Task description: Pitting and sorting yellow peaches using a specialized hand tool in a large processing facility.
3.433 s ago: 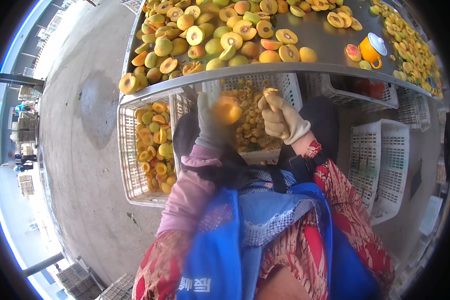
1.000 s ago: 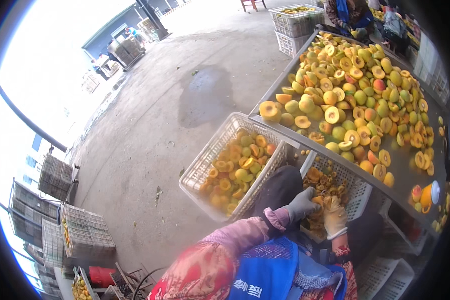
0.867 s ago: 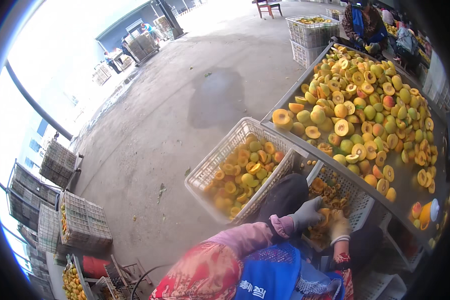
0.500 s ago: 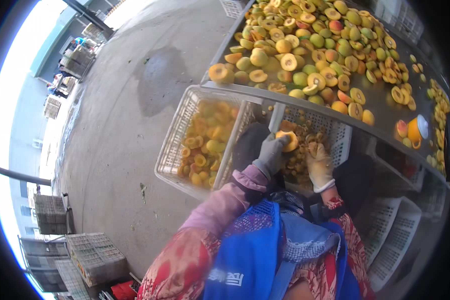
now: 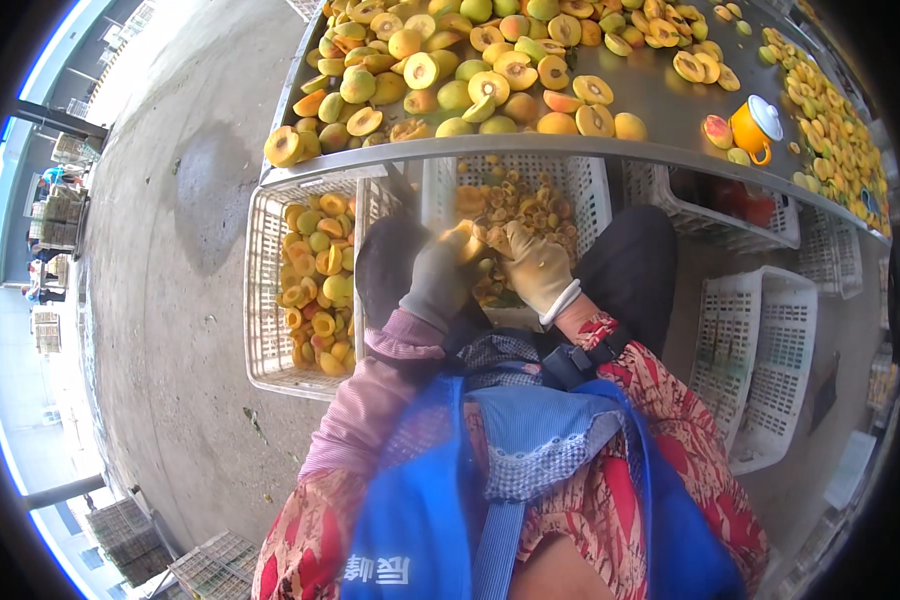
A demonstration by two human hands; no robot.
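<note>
My left hand (image 5: pixel 438 278), in a grey glove, is closed around a yellow peach half (image 5: pixel 458 240), which is smeared by motion. My right hand (image 5: pixel 540 268), in a cream glove, meets it with its fingers curled together at the fruit's edge. Whatever those fingers grip is too small or hidden to name. Both hands are above a white plastic crate (image 5: pixel 597 195) between my knees, which holds brown pits and scraps (image 5: pixel 530 205). To the left, another white crate (image 5: pixel 260 300) contains pitted peach halves (image 5: pixel 315 275).
Just beyond my hands runs the edge of a metal table (image 5: pixel 650 100), heaped with peach halves (image 5: pixel 420 70). A yellow cup with a white lid (image 5: pixel 755 128) stands on its right part. Nested white crates (image 5: pixel 755 370) are on the floor at right; another crate (image 5: pixel 715 220) sits under the table.
The peach half in my left hand has come together with my right hand; before, the hands were apart. The whole view has shifted, bringing more of the right side in.
</note>
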